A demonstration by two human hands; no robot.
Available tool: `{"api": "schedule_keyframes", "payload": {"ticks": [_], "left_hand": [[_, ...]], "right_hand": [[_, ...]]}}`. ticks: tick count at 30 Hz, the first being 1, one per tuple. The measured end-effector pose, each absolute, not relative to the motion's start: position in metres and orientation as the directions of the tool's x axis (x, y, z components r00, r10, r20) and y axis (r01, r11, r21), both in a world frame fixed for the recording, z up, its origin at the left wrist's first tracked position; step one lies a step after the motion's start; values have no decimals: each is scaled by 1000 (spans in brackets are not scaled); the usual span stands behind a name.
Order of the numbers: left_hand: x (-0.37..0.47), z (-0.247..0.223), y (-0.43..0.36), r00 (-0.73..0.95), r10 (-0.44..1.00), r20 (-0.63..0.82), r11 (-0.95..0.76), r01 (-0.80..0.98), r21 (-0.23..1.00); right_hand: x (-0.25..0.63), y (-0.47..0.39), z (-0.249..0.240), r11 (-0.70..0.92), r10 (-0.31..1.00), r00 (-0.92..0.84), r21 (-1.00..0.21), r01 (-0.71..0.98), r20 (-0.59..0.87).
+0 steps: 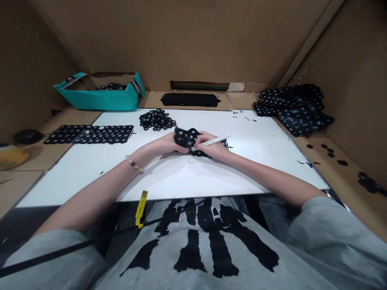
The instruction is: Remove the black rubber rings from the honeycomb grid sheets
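My left hand (169, 143) grips the left end of a black rubber-like sheet (185, 136) full of round holes, which is bent upward over the white board. In my right hand (215, 148) is a white pen-shaped tool (217, 139), held like a pencil with its lower end at the sheet. Exactly what the tip touches is too small to make out. Part of the sheet is hidden behind my right fingers, and its right end shows beyond them. Just behind my left hand lies a heap of small black rings (156, 120).
A perforated black sheet (105, 134) lies at left, below a teal box (102, 100) holding rings. At the back is a black stack (190, 99); crumpled perforated sheets (294, 106) lie at right. Small black discs (331, 154) and scraps lie nearby. Cardboard walls (193, 44) enclose the white board (187, 181).
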State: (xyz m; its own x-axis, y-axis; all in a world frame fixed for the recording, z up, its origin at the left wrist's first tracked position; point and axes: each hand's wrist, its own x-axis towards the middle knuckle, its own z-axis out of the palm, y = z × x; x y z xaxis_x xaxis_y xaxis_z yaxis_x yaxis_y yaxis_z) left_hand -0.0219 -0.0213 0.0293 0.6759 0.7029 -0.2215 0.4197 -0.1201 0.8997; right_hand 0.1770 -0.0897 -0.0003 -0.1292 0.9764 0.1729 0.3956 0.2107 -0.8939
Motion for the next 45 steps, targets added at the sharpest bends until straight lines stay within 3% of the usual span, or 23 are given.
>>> {"api": "schedule_keyframes", "payload": {"ticks": [18, 25, 33, 45], "left_hand": [[-24, 27, -18, 694, 690, -204, -136, 401, 906], [-21, 27, -21, 649, 718, -252, -18, 379, 925], [-21, 27, -19, 634, 730, -256, -13, 387, 922], [-26, 28, -9, 671, 687, -279, -94, 463, 882]], "right_hand": [[178, -89, 1, 221, 975, -110, -900, 376, 193], [172, -93, 0, 277, 961, -128, -829, 486, 246], [168, -89, -7, 364, 926, -144, -721, 589, 350], [175, -84, -5, 371, 928, -173, -757, 538, 331]]}}
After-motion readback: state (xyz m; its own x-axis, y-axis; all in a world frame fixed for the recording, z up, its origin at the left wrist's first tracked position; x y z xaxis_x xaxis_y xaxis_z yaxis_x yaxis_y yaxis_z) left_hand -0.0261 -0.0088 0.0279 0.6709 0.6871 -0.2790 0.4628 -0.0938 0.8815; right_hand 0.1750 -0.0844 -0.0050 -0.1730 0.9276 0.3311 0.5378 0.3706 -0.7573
